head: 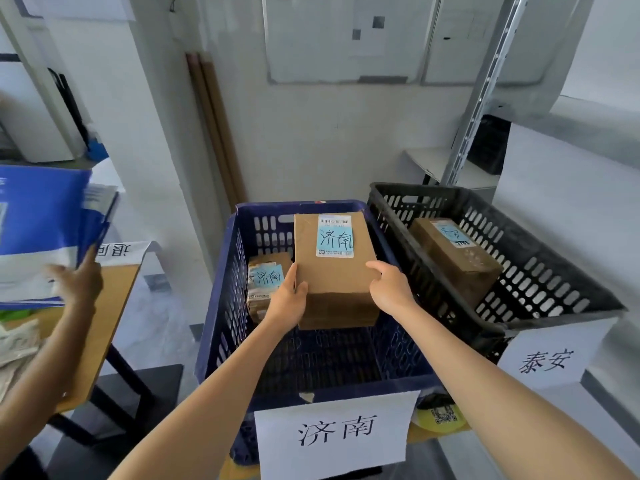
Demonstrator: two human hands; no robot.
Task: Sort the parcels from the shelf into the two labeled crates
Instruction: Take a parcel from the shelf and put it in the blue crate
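Head view, one frame

Hidden / unclear:
- Large parcel (334, 271) covers its own underside, so I cannot tell whether it rests on the floor of the blue crate (214, 306) or hangs clear of it
- Most fingers of both hands are out of sight behind the parcel's sides
- Smaller parcel (265, 282), lying in the blue crate's left part, is partly covered by the left hand (287, 296) and the large parcel; its blue sticker reads 济南
- Brown parcel (453, 258) in the black crate (554, 271) has a blue sticker too blurred to read
- White sign 济南 (334, 434) hides the blue crate's lower front; its bottom edge is cut off by the frame
- Yellow item with a QR code (443, 415) shows only in part between the two crates
- At the left edge a second person's hand (78, 282) holds blue-and-white booklets (38, 220); that arm runs out of frame

Hands:
- Both arms reach forward, nearly straight, over the blue crate's near rim
- Left hand grips the parcel's left side, thumb laid along the top edge
- Right hand (389, 289) grips the right side, thumb pressed on the top face, remaining fingers wrapped down out of view

Position:
- Large parcel sits level, label up (blue sticker 济南), inside the blue crate's opening, toward the far wall, just right of the smaller parcel
- Black crate stands to the right, touching the blue one, and carries the sign 泰安 (547, 358)
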